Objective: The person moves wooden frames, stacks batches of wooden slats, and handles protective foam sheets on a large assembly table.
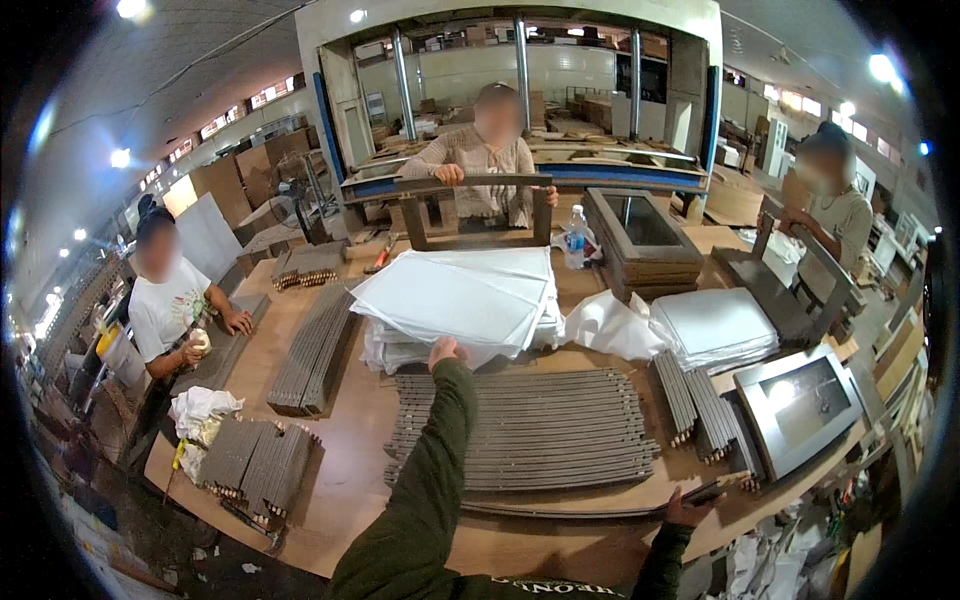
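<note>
My left hand reaches forward, fingers curled at the near edge of the top white panel. That panel lies askew on a stack with white wrapping between layers. Down at the table's right front, my right hand has its thumb and fingers around a narrow grey strip; part of its grip is hidden. Between my arms lies a broad row of long grey frame strips. Beside the right hand are shorter grey pieces with dowelled ends and a grey frame with a glass pane.
Across the table a co-worker holds up a grey frame; others stand left and right. A water bottle, stacked glazed frames and strip bundles occupy the table. A hammer lies front left.
</note>
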Tool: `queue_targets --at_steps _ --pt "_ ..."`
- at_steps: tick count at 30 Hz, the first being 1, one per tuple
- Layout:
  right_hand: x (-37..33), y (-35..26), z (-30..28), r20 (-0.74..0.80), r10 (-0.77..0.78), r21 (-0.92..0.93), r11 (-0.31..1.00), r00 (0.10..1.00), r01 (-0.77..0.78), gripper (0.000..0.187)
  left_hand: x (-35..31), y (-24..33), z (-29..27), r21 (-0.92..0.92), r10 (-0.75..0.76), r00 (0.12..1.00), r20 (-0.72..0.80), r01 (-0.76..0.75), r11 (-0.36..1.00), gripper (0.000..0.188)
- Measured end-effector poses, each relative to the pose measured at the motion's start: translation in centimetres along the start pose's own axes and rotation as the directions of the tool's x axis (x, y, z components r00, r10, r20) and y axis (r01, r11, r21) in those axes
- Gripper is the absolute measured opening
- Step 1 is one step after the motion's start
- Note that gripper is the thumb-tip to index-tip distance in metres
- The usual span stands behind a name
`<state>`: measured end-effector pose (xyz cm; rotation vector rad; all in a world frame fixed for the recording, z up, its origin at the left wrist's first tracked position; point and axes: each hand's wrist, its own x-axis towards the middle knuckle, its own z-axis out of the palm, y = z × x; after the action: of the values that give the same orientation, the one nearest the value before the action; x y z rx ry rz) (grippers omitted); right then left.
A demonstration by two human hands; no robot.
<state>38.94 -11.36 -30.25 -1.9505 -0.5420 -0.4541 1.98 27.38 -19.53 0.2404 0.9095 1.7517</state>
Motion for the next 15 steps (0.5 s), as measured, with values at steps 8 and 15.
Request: queue_targets --at_steps 8,15 --pt "-0.1 3.2 2.8 -0.316 -0.249 -0.005 0.966 0.916 0.26 0.092 5.9 2.9 0.3 0.385 -0.208 0.968 0.14 0.14 0.912 0.019" --pt "-0.2 2.7 3.2 -0.091 -0.159 -0.206 0.969 0.983 0.137 0.1 6.8 14.2 2.7 0.308 -0.208 0.966 0.154 0.153 0.939 0.024"
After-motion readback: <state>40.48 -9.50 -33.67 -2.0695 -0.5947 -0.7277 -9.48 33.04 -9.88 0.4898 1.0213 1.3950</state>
